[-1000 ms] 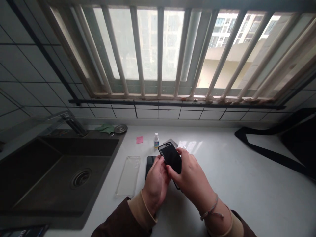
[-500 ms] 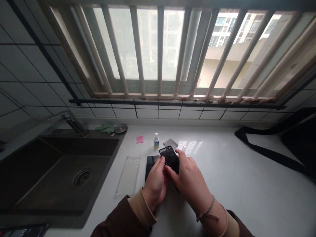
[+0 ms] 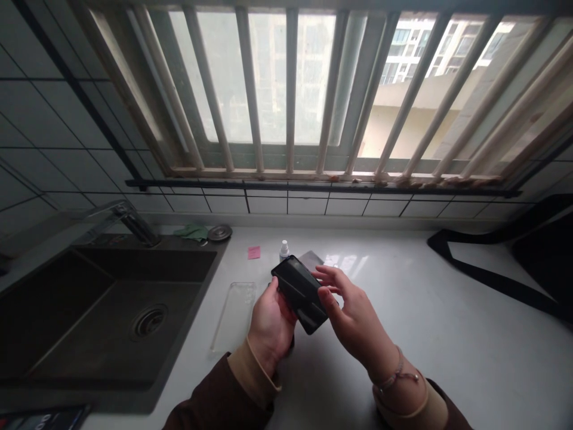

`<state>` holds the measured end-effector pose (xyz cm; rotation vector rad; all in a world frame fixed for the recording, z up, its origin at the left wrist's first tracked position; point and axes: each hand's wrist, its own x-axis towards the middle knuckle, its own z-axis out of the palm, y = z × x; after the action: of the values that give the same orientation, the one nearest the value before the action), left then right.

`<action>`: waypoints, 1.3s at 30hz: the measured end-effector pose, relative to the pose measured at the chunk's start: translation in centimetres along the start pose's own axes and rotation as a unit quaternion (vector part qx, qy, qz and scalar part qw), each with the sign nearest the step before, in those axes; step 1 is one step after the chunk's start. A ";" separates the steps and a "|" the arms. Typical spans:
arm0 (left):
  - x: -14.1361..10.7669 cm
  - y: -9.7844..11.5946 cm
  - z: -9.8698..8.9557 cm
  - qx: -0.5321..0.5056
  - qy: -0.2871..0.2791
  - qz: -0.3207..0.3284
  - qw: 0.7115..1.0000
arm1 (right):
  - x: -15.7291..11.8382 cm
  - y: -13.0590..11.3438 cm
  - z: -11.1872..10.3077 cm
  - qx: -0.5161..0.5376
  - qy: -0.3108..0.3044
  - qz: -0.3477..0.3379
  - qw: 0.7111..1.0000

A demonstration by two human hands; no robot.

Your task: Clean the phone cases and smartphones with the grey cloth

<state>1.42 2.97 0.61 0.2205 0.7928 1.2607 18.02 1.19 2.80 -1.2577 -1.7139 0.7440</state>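
Note:
A black smartphone [image 3: 302, 292] lies tilted in my left hand [image 3: 272, 319], its glossy dark face turned up. The left thumb rests along its left edge, and the other fingers are hidden beneath it. My right hand [image 3: 351, 310] is at the phone's right edge with fingers spread and nothing gripped; whether the thumb tip touches the phone is unclear. To the left, a clear phone case [image 3: 233, 318] lies flat on the white counter. Behind the phone stands a small white-capped bottle [image 3: 284, 249], its lower part covered. A grey flat square [image 3: 311, 259] is partly hidden beside it.
A dark sink [image 3: 179, 322] with a faucet [image 3: 134, 222] fills the left side. Near its back corner are a green cloth [image 3: 191, 232] and a metal drain cover [image 3: 219, 232]. A pink note [image 3: 253, 252] lies on the counter. A black strap [image 3: 492, 280] lies at right.
Both hands were gripping a smaller-looking black piece with a rim at its top. Now the phone's whole face shows in my left hand, and my right fingers have spread. The bottle is now partly covered.

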 end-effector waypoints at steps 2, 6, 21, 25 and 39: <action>-0.1 -0.1 0.0 -0.001 -0.008 0.004 1.000 | -0.1 0.4 0.6 -0.006 0.037 -0.004 0.999; -0.7 -0.6 0.2 0.028 -0.012 -0.017 0.999 | -0.1 1.2 1.2 -0.024 0.093 0.017 0.995; -0.8 -1.4 -0.1 0.057 -0.057 0.058 0.995 | -0.2 2.5 2.4 0.083 0.092 0.093 0.988; -0.9 -1.6 -0.3 0.055 -0.063 0.118 0.990 | -0.3 2.4 2.6 0.128 0.098 0.089 0.983; -0.9 -1.4 -0.5 0.111 -0.052 0.024 0.992 | 0.0 2.8 1.8 0.135 0.070 0.094 0.984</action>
<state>2.09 1.62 -0.13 0.4837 0.8413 1.1963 17.68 2.08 -0.38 -1.2579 -1.3435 0.9422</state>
